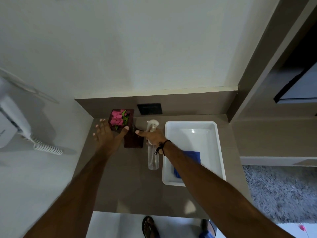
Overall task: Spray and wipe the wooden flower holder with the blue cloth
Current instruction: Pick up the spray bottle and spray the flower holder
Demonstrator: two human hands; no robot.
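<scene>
Left hand (104,133) spread wide, fingers splayed, holding nothing, thumb reaching right toward the wooden flower holder (127,129). Right hand (152,136) wrapped around the neck of the clear spray bottle (153,152), index finger stretched left along the trigger side, its tip over the holder's dark wood; contact there cannot be told.

Holder sitting far on the brown counter (123,182), near the back wall, pink flowers (117,118) in its far part, a flat dark panel running nearer and slightly right. Long axis thus far-left to near-right, lying between the two hands. Left hand touching or just beside its left edge, right hand just beside its right edge; left hand judged the better placed to steady it.

Bottle nozzle (153,123) at the far end, just right of the holder, seemingly turned left toward it, so probably little swing needed to bear on the wood.

Blue cloth (190,157) lying in the white tray (221,152), right of the bottle, partly hidden under the right forearm, well apart from the left hand. Spraying judged not yet done; cloth untouched.
</scene>
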